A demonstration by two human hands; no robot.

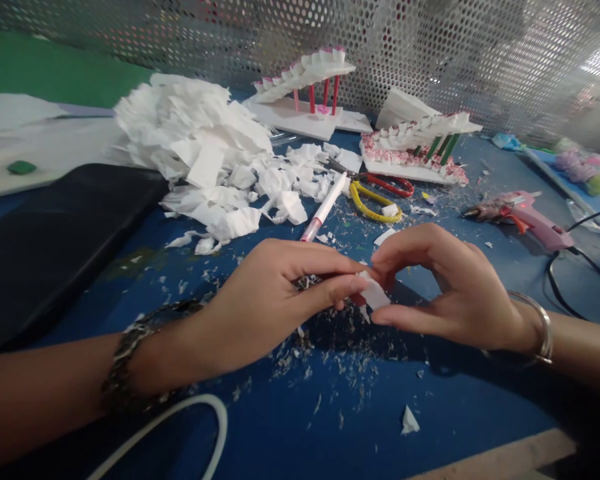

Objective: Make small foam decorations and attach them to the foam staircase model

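the left hand (pixel 275 300) and right hand (pixel 445 293) meet fingertip to fingertip over the blue table (pixel 330 413). both are pinched closed on one small white paper scrap (pixel 376 295) between them. the scrap looks feather-light, soft and easy to tear, so it is best held by its edges with thumb and forefinger. both wrists lie low with fingers curled, and the forearms enter from 8 and 4 o'clock. a pen (pixel 325 208) lies at 11 o'clock, scissors (pixel 375 203) at 12, a pink glue gun (pixel 520 213) at 2 and a paper heap (pixel 200 147) at 10.

Blue worktable (pixel 445 407) before perforated grey metal screen (pixel 480 47).
Flat green panel (pixel 45 67) far left; bright light through holes top right.
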